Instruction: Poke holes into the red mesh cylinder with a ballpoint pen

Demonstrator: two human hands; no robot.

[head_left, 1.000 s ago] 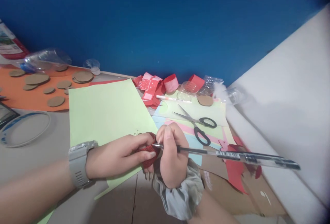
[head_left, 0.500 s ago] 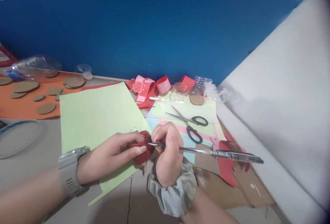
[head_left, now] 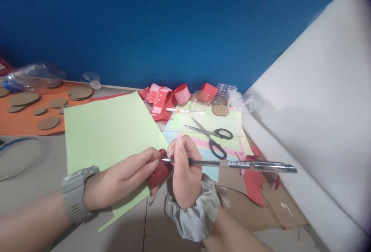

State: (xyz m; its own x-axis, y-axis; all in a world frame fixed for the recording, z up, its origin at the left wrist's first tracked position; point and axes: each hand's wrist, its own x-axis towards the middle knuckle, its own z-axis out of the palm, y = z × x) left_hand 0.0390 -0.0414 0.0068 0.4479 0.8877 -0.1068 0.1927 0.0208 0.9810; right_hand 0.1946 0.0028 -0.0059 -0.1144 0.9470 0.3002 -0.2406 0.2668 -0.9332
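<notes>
In the head view, the left hand (head_left: 123,180) has its fingers closed on the red piece (head_left: 159,174) by the green sheet's (head_left: 107,132) lower right edge, seemingly steadying it. The right hand's (head_left: 187,174) fingers grip the pen (head_left: 240,164) low, probably for control, its tip at the piece. Open scissors (head_left: 218,148) lie beyond, apart from both hands.

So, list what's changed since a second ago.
The left hand has slid left, baring more of the red woven piece; the back end of the pen has swung up in view. Nothing let go: the right hand still grips it; the scissors lie unmoved.
</notes>
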